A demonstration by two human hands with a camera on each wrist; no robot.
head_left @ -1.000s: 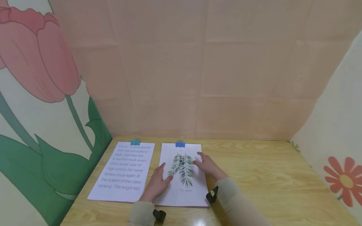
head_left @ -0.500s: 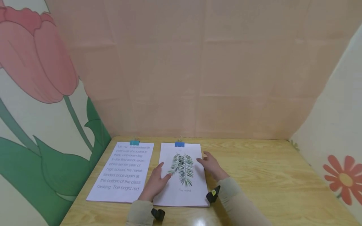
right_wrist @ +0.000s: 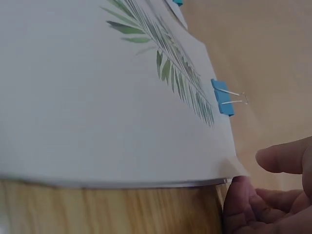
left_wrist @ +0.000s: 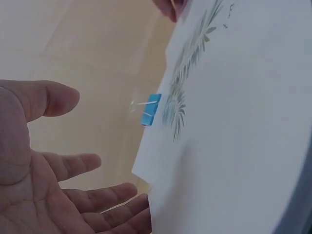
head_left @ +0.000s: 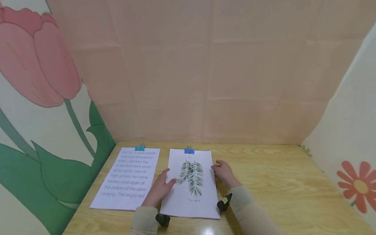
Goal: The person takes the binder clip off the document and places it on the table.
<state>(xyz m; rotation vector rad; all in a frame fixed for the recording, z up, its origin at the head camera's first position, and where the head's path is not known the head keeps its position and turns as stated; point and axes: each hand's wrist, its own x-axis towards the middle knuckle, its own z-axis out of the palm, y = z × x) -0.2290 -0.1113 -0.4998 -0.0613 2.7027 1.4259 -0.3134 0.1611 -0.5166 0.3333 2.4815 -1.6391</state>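
A white stack of sheets (head_left: 176, 204) with a green leaf print (head_left: 195, 179) lies on the wooden table, its far edge held by a blue binder clip (head_left: 189, 151). My left hand (head_left: 159, 188) is at the stack's left edge, thumb and fingers spread; the left wrist view shows its lower fingertips against that edge. Along the right edge is my right hand (head_left: 225, 173). In the right wrist view its thumb (right_wrist: 285, 156) stands clear of the paper, while the loosely bent fingers (right_wrist: 237, 202) reach under the lifted corner.
Left of the stack lies a second clipped stack, printed with large text (head_left: 124, 179), with a teal clip (head_left: 140, 148). Bare wood table (head_left: 279, 186) extends to the right. A beige cloth (head_left: 205, 81) hangs behind; flower-painted walls stand at both sides.
The leaf-print stack has shifted slightly right and toward me, turning a little. My right hand has moved right, from over the sheet to its edge. The left hand has moved slightly left.
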